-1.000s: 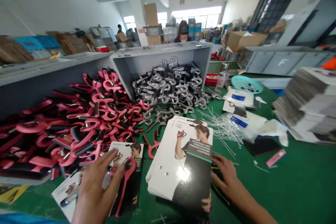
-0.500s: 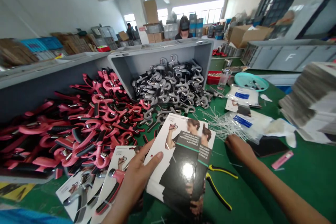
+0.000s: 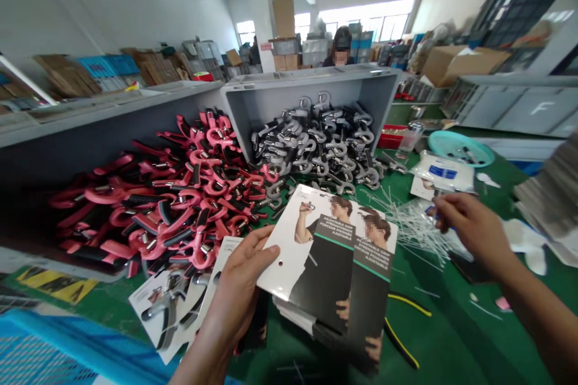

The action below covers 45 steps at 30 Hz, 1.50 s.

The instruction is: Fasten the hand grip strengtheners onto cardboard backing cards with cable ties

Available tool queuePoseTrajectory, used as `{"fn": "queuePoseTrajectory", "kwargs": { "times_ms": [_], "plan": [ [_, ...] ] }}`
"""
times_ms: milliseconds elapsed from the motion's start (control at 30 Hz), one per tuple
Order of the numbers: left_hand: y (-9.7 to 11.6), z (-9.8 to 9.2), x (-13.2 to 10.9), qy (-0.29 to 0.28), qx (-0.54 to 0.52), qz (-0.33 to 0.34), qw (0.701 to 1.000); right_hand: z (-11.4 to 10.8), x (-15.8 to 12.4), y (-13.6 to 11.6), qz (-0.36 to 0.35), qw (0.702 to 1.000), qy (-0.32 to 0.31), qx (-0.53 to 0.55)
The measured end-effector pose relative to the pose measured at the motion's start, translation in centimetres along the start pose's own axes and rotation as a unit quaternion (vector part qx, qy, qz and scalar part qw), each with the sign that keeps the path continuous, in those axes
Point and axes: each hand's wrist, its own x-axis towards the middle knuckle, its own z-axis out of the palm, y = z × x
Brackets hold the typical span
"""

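Observation:
My left hand (image 3: 248, 271) holds the left edge of printed cards (image 3: 311, 264), its thumb on top of a white card front. A thicker stack shows beneath them. My right hand (image 3: 469, 222) is raised at the right, fingers pinched above white zip ties (image 3: 410, 222) and a clear bag; what lies between its fingertips is too small to tell. Yellow-and-black pliers (image 3: 401, 343) lie partly under the cards. Left of my left hand are cards with grey hand grips (image 3: 165, 313) on them.
Two tilted grey crates hold red grips (image 3: 180, 192) and grey grips (image 3: 316, 138). A teal dish (image 3: 460, 147), a clear bottle (image 3: 410, 137) and a paper stack (image 3: 551, 186) stand right. A blue basket (image 3: 54, 349) is bottom left. A person (image 3: 342, 48) is behind the crates.
My right hand has lifted off the table beside the zip ties and moved right. The cards in my left hand are fanned wider. The view has shifted, so the scene sits further right.

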Motion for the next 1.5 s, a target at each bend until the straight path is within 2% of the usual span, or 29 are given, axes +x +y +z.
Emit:
{"fn": "queuePoseTrajectory", "kwargs": {
  "times_ms": [33, 100, 200, 300, 400, 500, 700, 800, 867, 933, 1000, 1033, 1067, 1100, 1167, 1200, 1233, 1300, 1367, 1400, 1433, 1500],
  "plan": [
    [0.0, 0.2, 0.1, -0.001, -0.001, 0.014, 1.0, 0.2, -0.1, -2.4, -0.021, 0.996, 0.034, 0.086],
    [-0.1, 0.7, 0.1, 0.0, -0.003, 0.046, 0.999, 1.4, -0.6, -7.2, -0.072, 0.966, 0.03, 0.245],
    [-0.4, 1.3, -0.2, 0.003, -0.006, 0.072, 0.997, 4.7, -2.4, -13.1, -0.132, 0.926, -0.106, 0.337],
    [-0.9, 0.9, -0.9, 0.014, -0.002, 0.066, 0.998, 8.3, -4.5, -16.1, -0.155, 0.909, -0.149, 0.358],
    [-1.2, -0.1, -1.5, 0.024, 0.002, 0.061, 0.998, 10.7, -5.6, -16.5, -0.154, 0.906, -0.162, 0.359],
    [-1.5, -0.8, -1.7, 0.042, 0.007, 0.062, 0.997, 11.9, -5.7, -16.2, -0.146, 0.905, -0.192, 0.349],
    [-1.7, -0.7, -1.3, 0.046, -0.014, 0.047, 0.998, 12.3, -5.5, -16.7, -0.152, 0.899, -0.253, 0.324],
    [-1.5, -1.2, -1.2, 0.074, -0.024, 0.075, 0.994, 12.2, -4.8, -17.7, -0.146, 0.902, -0.267, 0.307],
    [-1.5, -1.8, -1.3, 0.083, -0.026, 0.089, 0.992, 12.4, -4.1, -18.3, -0.133, 0.894, -0.302, 0.302],
    [-1.8, -2.4, -1.5, 0.037, 0.003, 0.066, 0.997, 13.1, -3.2, -18.6, -0.109, 0.875, -0.367, 0.297],
    [-2.0, -3.0, -1.6, -0.02, 0.098, 0.052, 0.994, 13.9, -2.5, -18.4, -0.08, 0.848, -0.437, 0.29],
    [-2.0, -3.2, -1.5, -0.02, 0.165, 0.077, 0.983, 14.3, -2.3, -18.2, -0.064, 0.836, -0.463, 0.287],
    [-1.8, -3.4, -1.3, 0.004, 0.236, 0.13, 0.963, 14.6, -2.1, -18.0, -0.05, 0.827, -0.481, 0.287],
    [-1.5, -3.6, -0.9, 0.043, 0.306, 0.201, 0.93, 14.9, -2.0, -17.8, -0.038, 0.82, -0.492, 0.291],
    [-0.5, -4.1, 0.5, 0.092, 0.415, 0.344, 0.837, 15.0, -1.9, -17.5, -0.023, 0.809, -0.504, 0.301],
    [0.0, -4.3, 1.4, 0.083, 0.455, 0.397, 0.793, 14.9, -1.9, -17.4, -0.02, 0.804, -0.508, 0.308],
    [0.6, -4.5, 2.5, 0.05, 0.488, 0.431, 0.757, 14.9, -1.9, -17.3, -0.019, 0.799, -0.511, 0.316],
    [1.3, -4.7, 4.4, -0.023, 0.531, 0.464, 0.708, 14.6, -1.8, -17.2, -0.013, 0.789, -0.515, 0.335],
    [1.5, -4.5, 5.8, -0.063, 0.55, 0.474, 0.685, 14.4, -1.8, -17.1, 0.001, 0.775, -0.519, 0.361],
    [1.4, -4.2, 6.2, -0.065, 0.551, 0.473, 0.684, 14.3, -1.8, -17.0, 0.011, 0.766, -0.519, 0.38],
    [1.3, -3.9, 6.3, -0.06, 0.547, 0.47, 0.69, 14.2, -1.8, -17.0, 0.019, 0.755, -0.519, 0.4],
    [1.1, -3.2, 6.1, -0.037, 0.519, 0.449, 0.726, 14.2, -2.0, -16.9, 0.023, 0.739, -0.514, 0.435]
  ]
}}
